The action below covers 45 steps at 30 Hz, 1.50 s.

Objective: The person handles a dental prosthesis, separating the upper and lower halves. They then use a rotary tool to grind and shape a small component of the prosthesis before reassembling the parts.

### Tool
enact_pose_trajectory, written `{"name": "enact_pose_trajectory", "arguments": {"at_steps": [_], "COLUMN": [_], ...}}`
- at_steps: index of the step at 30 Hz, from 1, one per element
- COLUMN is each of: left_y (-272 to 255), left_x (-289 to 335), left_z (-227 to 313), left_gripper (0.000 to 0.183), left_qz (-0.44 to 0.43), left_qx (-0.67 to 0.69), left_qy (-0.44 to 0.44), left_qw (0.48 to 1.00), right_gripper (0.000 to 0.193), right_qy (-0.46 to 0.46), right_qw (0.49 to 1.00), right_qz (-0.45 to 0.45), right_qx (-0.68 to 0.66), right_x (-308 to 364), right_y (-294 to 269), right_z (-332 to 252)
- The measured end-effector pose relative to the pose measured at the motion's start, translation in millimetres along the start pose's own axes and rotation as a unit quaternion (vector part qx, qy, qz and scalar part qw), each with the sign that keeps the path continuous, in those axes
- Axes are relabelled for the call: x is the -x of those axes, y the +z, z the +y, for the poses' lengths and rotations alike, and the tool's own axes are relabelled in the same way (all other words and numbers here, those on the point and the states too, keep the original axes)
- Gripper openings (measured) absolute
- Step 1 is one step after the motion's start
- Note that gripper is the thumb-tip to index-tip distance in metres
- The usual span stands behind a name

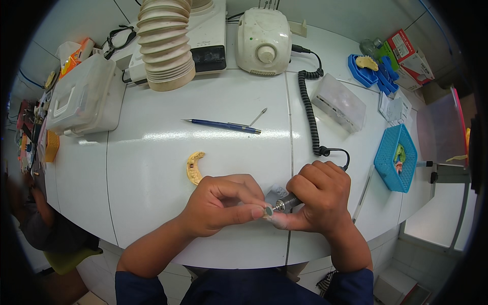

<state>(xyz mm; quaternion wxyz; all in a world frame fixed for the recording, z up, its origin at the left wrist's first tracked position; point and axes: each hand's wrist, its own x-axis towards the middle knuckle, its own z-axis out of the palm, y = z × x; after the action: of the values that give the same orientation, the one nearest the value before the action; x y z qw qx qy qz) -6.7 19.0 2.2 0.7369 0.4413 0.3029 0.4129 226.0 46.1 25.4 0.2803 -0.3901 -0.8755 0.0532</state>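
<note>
My right hand (pixel 321 198) is wrapped round a dark rotary handpiece (pixel 288 202), whose metal tip points left. At that tip is a small grey-green disc (pixel 269 210). My left hand (pixel 223 204) is closed in a pinch, thumb and forefinger meeting right beside the disc. What it pinches is too small and covered to make out. Pale dust coats my right thumb, close to the disc. A yellow dental cast (pixel 193 169), shaped like an arch, lies on the white table just beyond my left hand. Behind the hands lies a small translucent grey thing (pixel 277 193), partly covered.
A blue mechanical pencil (pixel 222 125) and a small bur (pixel 258 117) lie mid-table. A coiled black cord (pixel 308 101) runs to the white control box (pixel 264 43). A ribbed hose (pixel 166 48) hangs at the back. Right: clear plastic box (pixel 339 103), blue basket (pixel 396 158). Left: white case (pixel 85 96).
</note>
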Motion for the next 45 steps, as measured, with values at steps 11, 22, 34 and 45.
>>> {"name": "enact_pose_trajectory", "arguments": {"at_steps": [11,22,34,45], "left_y": [-3.4,-1.7,-2.5,-2.2], "left_x": [1.3,2.2,1.6,1.2], "left_z": [-1.9,-0.6,-1.2,-0.9], "left_gripper": [0.006,0.007,0.007,0.006], "left_qz": [-0.028,-0.026,-0.025,-0.027], "left_qx": [0.002,-0.007,-0.006,-0.007], "left_qy": [0.006,0.012,0.004,0.004], "left_qw": [1.0,1.0,1.0,1.0], "right_gripper": [0.054,0.054,0.054,0.055], "right_qy": [0.005,-0.005,-0.006,-0.002], "right_qw": [1.0,1.0,1.0,1.0], "right_qz": [0.019,0.02,0.014,-0.003], "right_qx": [-0.006,-0.001,0.001,0.008], "right_x": [-0.3,-0.8,-0.4,-0.2], "right_y": [-0.1,-1.0,-0.5,-3.3], "right_z": [1.3,-1.3,-0.1,-1.4]}}
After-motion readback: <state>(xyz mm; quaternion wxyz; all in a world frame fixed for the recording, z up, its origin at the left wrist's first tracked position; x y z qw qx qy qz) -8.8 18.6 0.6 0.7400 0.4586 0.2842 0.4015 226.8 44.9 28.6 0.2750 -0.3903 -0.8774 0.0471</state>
